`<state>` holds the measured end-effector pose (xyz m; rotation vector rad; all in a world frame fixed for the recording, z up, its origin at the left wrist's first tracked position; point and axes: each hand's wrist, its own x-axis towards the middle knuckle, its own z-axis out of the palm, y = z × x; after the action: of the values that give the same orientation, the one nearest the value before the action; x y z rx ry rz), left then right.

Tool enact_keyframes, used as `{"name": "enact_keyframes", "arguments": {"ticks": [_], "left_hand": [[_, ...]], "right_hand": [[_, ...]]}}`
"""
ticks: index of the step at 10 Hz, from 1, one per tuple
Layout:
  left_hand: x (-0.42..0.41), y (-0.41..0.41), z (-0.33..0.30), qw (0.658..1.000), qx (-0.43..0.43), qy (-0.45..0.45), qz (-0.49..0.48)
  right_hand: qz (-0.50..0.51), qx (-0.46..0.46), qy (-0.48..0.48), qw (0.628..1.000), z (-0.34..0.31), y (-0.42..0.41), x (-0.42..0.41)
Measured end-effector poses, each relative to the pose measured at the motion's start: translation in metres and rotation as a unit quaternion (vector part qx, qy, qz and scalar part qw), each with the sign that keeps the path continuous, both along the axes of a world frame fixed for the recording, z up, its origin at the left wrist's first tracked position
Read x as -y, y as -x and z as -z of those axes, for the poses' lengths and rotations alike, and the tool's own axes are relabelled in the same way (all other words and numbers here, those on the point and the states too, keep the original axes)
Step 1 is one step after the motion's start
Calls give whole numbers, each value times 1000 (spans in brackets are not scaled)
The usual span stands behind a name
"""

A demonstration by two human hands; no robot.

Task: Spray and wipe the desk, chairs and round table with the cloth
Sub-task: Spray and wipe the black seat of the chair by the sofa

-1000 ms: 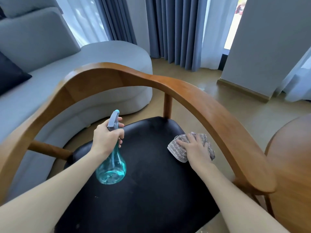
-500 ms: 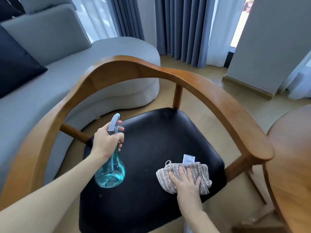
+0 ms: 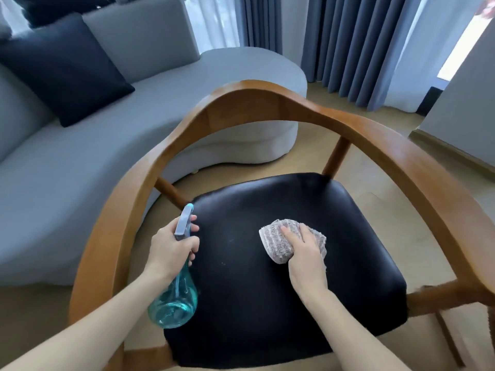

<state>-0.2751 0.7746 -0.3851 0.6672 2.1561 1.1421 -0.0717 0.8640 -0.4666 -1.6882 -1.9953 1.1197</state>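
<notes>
Head view, looking steeply down, close over chair [image 3: 267, 108] seat

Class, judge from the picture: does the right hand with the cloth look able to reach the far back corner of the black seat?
Probably yes: the right hand presses the cloth mid-seat, and the black seat beyond it lies bare.

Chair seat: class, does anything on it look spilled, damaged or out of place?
Nothing stands out. The black seat shows only faint pale specks, no spill or tear. The right hand presses the cloth flat on it; the left hand holds the spray bottle upright.
</notes>
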Motion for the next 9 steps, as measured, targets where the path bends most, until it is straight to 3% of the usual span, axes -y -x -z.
{"name": "enact_keyframes", "arguments": {"ticks": [2, 4, 5, 6, 9], "left_hand": [[-11, 10, 3, 997, -50, 16, -51], [-9, 6, 18, 992, -32, 29, -122], [0, -4, 20, 988, -22, 43, -146], [12, -15, 16, 986, -22, 52, -159], [65, -61, -34, 988, -42, 14, -148]], "right_hand": [[-81, 16, -41, 996, 7, 58, -87], [-266, 229, -157, 923, 59, 73, -95], [-325, 247, -198, 891, 65, 56, -70], [-348, 220, -246, 878, 71, 29, -41], [-368, 147, -182, 900, 78, -50, 86]]}}
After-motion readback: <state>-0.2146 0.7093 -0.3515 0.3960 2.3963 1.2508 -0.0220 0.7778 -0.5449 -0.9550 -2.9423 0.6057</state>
